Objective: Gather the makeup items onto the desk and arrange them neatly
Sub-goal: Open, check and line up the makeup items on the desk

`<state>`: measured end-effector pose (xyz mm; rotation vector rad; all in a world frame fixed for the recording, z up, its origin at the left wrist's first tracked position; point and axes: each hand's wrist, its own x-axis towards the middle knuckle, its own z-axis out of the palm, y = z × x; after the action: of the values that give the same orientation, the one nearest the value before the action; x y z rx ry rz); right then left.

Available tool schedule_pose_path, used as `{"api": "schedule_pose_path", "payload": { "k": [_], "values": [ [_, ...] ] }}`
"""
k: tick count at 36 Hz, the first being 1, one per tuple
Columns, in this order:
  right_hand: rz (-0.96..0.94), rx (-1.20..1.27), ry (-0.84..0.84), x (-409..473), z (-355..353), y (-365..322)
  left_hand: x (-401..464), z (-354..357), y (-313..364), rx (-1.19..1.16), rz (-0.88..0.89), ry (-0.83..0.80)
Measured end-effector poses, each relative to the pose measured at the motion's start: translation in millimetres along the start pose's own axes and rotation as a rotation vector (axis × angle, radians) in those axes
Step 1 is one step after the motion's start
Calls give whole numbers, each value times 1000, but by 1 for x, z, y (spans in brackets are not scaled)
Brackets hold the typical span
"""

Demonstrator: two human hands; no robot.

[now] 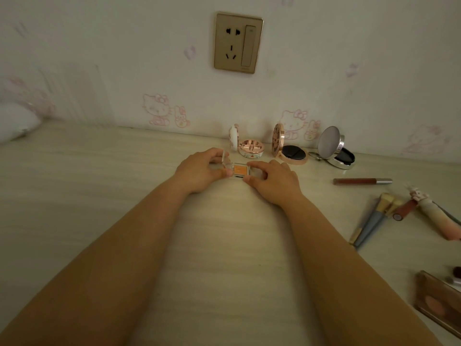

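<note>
The pale wood-grain worktop [99, 196] runs back to a papered wall with a gold socket plate [238, 42]; at the right edge lies an eyeshadow palette [439, 299], partly out of view; above it a loose cluster of makeup brushes [371, 221] and a pink tube [441, 221], touching or overlapping, though the blur hides which; beyond them a brown lip gloss [361, 181] lies flat on its own. Along the wall three compacts stand open in a row: a silver one [335, 148], a rose-gold one [290, 148], and a white one [247, 144]. Just in front of the white one sits a small clear case with an orange pan [240, 170]; the left hand [199, 171] pinches its raised clear lid, fingers curled; the right hand [274, 182] grips its base between finger and thumb.
</note>
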<state>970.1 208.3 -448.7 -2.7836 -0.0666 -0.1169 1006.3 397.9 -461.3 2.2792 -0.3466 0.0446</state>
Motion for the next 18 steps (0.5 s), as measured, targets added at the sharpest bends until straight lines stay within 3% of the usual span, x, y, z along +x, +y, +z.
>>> {"api": "schedule_pose_path", "payload": {
  "k": [11, 15, 18],
  "values": [
    [31, 78, 64, -12, 2, 0, -25, -3, 16, -61, -38, 102],
    [92, 135, 123, -34, 2, -4, -45, 1, 27, -282, -55, 381],
    [81, 66, 152, -59, -1, -7, -65, 5, 41, -306, -11, 544]
  ]
}}
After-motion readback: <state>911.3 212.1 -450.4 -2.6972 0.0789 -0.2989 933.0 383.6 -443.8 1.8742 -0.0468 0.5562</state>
